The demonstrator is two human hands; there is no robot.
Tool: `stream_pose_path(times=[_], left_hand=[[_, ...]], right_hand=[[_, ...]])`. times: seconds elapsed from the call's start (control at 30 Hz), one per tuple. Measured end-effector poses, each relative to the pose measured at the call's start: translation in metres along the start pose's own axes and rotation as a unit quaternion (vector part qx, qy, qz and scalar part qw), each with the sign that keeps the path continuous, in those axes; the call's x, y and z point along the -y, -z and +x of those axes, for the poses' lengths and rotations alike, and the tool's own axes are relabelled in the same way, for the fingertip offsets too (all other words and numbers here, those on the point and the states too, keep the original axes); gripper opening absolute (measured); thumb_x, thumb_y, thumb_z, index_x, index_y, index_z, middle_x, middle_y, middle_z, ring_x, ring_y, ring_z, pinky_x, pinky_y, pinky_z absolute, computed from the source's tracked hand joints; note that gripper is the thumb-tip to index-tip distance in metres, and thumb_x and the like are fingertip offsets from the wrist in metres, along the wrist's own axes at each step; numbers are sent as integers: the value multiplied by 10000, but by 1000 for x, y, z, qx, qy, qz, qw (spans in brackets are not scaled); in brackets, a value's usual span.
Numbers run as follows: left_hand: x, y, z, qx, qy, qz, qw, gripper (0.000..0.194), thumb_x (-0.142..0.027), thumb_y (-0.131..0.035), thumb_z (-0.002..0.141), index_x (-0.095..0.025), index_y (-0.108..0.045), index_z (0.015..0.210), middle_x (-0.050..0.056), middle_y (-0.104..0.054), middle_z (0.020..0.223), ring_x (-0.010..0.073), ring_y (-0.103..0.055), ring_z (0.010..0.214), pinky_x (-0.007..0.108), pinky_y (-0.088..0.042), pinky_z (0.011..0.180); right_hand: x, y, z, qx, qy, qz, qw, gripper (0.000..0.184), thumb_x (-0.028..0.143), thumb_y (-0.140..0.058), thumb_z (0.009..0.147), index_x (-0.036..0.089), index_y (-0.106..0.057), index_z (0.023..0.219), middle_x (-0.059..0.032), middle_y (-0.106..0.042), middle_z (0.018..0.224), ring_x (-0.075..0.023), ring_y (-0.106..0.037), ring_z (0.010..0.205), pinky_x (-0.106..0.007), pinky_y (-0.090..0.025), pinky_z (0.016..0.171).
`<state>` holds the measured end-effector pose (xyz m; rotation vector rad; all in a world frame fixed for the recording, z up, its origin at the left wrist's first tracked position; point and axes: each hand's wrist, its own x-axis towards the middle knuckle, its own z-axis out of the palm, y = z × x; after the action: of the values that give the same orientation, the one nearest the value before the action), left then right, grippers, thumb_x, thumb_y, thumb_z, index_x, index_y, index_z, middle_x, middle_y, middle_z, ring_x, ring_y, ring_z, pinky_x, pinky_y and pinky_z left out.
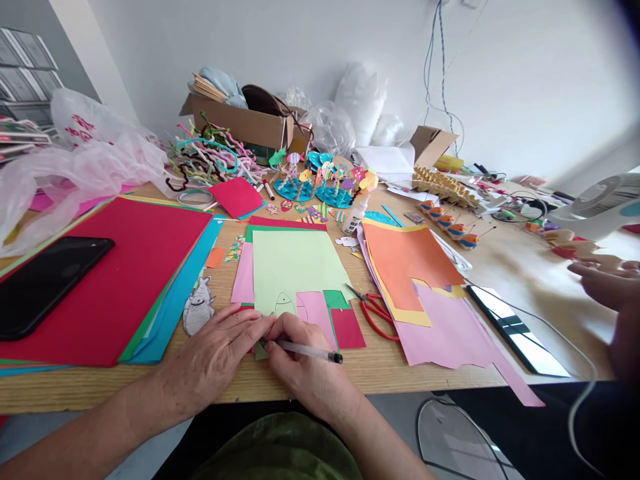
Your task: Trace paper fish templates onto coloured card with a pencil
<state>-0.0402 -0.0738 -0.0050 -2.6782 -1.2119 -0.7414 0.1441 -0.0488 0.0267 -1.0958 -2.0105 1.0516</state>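
My right hand grips a pen with a clear barrel and dark end cap, its tip hidden behind my fingers. My left hand lies with fingers extended on the lower left of a pale green paper sheet, fingertips close to the pen. A fish outline is drawn on that sheet just above my fingers. Under it lie pink, green and red sheets. Left of my left hand rests a grey paper cutout with drawn lines. Red-handled scissors lie to the right, blades slightly apart.
A black phone lies on stacked coloured paper at left. Orange and pink sheets, another phone and a cable are right. Behind stand a glue bottle, paper-fish decorations and pipe cleaners. Another person's hand shows at right.
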Motion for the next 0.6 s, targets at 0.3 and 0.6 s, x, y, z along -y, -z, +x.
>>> stream_pose_path(times=[0.3,0.6], left_hand=[[2,0,0,-8,-9,-5,1000,688,74,-262,867,-174,-173,1503,94,-655,1178,196,-587,1132,421,-457,1009],[1,1,-1,3,7,-16,1000,546,70,-281,892,-142,-375,1386,94,-649,1189,189,-561,1162,425,-411,1045]], right_hand=[[-1,-2,2,1,9,37,999,123,79,-468,723,198,-491,702,47,-491,596,-99,-422,531,-210,-324,528],[-7,37,-13,-128,-25,122,984,83,204,-493,808,206,-522,730,46,-497,591,-109,-445,529,-208,-348,488]])
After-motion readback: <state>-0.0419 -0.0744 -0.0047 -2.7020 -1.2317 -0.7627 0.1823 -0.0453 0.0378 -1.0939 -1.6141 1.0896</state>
